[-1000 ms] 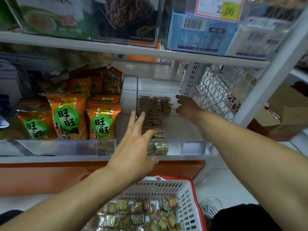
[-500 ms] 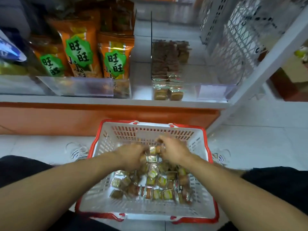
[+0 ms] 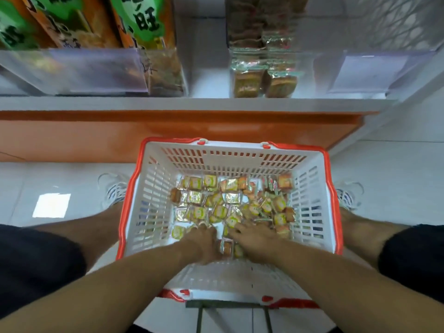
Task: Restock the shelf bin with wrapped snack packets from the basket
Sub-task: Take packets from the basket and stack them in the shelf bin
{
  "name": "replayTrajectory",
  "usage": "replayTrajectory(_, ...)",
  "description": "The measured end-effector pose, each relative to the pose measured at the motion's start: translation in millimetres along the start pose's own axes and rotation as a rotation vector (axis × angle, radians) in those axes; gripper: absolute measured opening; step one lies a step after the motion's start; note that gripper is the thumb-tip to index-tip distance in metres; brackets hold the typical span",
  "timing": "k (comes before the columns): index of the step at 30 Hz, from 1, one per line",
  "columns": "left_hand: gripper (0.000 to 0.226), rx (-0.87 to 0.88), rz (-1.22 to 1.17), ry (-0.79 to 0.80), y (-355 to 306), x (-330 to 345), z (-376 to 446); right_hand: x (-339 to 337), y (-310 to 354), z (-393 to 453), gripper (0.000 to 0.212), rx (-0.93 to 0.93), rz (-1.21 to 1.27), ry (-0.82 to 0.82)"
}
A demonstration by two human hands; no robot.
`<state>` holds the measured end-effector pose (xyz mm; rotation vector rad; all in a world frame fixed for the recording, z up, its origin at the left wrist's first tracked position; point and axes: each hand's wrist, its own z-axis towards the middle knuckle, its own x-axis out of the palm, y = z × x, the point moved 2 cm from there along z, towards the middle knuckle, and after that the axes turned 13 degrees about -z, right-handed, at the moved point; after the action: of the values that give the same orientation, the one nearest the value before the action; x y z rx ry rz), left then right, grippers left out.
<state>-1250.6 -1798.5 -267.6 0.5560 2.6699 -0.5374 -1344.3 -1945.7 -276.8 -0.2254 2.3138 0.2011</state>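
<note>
Down in the basket (image 3: 153, 200), the left hand (image 3: 204, 243) and right hand (image 3: 254, 239) lay side by side on the snack packets (image 3: 230, 203). Whether their fingers clasped any packet could not be told.

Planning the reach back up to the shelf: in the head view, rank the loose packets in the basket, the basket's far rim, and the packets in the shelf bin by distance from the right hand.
1. Loose packets, right at the right hand.
2. Basket's far rim, ahead of the hand.
3. Shelf-bin packets, up on the shelf beyond.
</note>
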Motion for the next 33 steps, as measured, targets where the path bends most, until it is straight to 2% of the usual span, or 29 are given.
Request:
replayTrajectory(2, 0.088, -0.022, 0.042, 0.01, -5, 12, 10, 12, 6, 7, 0.083, 0.023, -0.06, 0.038)
replayTrajectory(5, 0.089, -0.077, 0.034, -0.008, -9, 26, 22, 22, 15, 17, 0.069, 0.098, -0.125, 0.12)
replayTrajectory(9, 0.097, -0.215, -0.026, -0.031, -19, 43, 32, 35, 21, 21, 0.065, 0.133, -0.083, 0.073)
replayTrajectory(11, 0.095, -0.33, -0.102, -0.095, -27, 47, 35, 37, 17, 25, 0.071, 0.165, -0.038, 0.045)
replayTrajectory(14, 0.08, -0.383, -0.069, -0.173, -37, 49, 38, 35, 10, 33, 0.083, 0.196, 0.022, 0.059)
replayTrajectory(17, 0.068, -0.351, -0.049, -0.15, -34, 47, 42, 33, 8, 39, 0.084, 0.186, 0.031, 0.09)
replayTrajectory(21, 0.061, -0.271, -0.144, -0.109, -14, 40, 45, 22, 4, 42, 0.078, 0.13, 0.006, 0.139)
replayTrajectory(25, 0.055, -0.322, 0.035, -0.086, -2, 32, 47, 7, -3, 40, 0.064, 0.043, -0.006, 0.181)
replayTrajectory(27, 0.052, -0.269, 0.075, -0.091, 0, 33, 49, 6, -8, 38, 0.06, 0.01, 0.006, 0.164)
replayTrajectory(31, 0.026, -0.059, -0.119, -0.148, 5, 34, 52, 7, -17, 33, 0.037, -0.013, 0.12, 0.103)
replayTrajectory(33, 0.021, -0.008, -0.2, -0.184, 4, 31, 49, 7, -20, 32, 0.036, 0.028, 0.212, 0.076)
